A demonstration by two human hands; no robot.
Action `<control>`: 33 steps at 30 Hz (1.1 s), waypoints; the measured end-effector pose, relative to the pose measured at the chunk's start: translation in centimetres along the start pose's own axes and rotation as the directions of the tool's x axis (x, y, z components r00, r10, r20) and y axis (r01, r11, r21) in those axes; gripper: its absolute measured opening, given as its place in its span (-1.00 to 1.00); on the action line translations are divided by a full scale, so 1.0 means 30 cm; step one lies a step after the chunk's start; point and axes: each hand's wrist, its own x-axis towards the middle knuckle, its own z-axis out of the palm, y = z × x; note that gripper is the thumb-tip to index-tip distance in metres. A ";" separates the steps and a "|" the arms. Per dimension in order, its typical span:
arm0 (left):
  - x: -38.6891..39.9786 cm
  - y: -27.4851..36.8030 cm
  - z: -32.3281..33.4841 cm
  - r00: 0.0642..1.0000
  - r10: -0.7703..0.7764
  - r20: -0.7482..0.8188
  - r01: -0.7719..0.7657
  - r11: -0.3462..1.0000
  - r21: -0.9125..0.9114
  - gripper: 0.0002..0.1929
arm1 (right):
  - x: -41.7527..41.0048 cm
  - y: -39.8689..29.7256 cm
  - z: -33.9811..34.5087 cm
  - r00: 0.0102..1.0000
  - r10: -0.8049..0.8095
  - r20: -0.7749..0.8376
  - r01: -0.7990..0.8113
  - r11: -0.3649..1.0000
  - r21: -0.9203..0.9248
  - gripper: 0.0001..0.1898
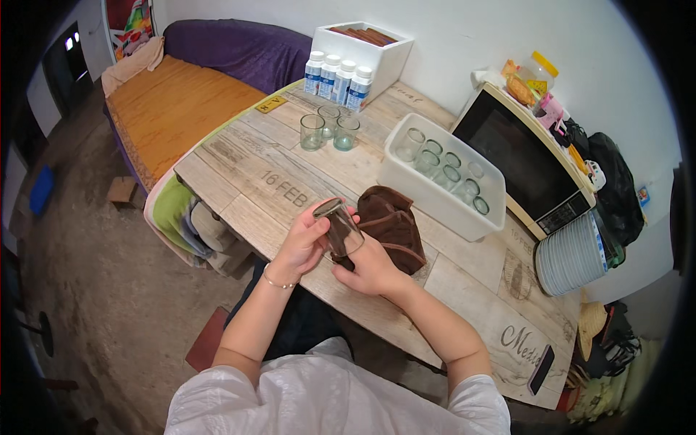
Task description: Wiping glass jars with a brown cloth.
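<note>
My left hand [300, 243] grips a clear drinking glass [340, 225] near its base, holding it tilted above the table edge. My right hand [371, 267] is at the glass's mouth, with dark brown cloth in its grasp; the fingers appear to push cloth into the glass, though they are partly hidden. Just beyond that hand lies a bunched brown cloth [387, 225] with stitched seams. Whether it is one piece with the cloth in the hand I cannot tell. Upside-down or upright, several glasses stand in a white plastic tub [441, 197] farther right.
Three glasses [312, 133] stand together on the wood-pattern table [244, 163]. Behind them are several white-and-blue bottles [335, 81] and a white foam box [375, 54]. A microwave [516, 157], stacked plates [571, 255] and a phone [541, 370] occupy the right side.
</note>
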 end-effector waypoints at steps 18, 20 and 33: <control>-0.041 -0.042 0.046 0.984 0.096 -0.151 -0.125 0.973 -0.194 -0.48 | 0.009 -0.019 -0.031 0.925 0.233 0.301 -0.332 0.103 0.938 -0.31; -0.044 -0.025 0.038 0.986 0.122 -0.112 -0.138 0.980 -0.141 -0.47 | 0.016 -0.016 -0.046 0.942 0.146 0.302 -0.311 0.045 0.949 -0.28; -0.081 -0.027 0.083 0.971 0.194 -0.139 -0.194 0.981 0.015 -0.48 | -0.034 -0.004 0.012 0.970 0.155 0.187 -0.238 0.460 0.856 -0.41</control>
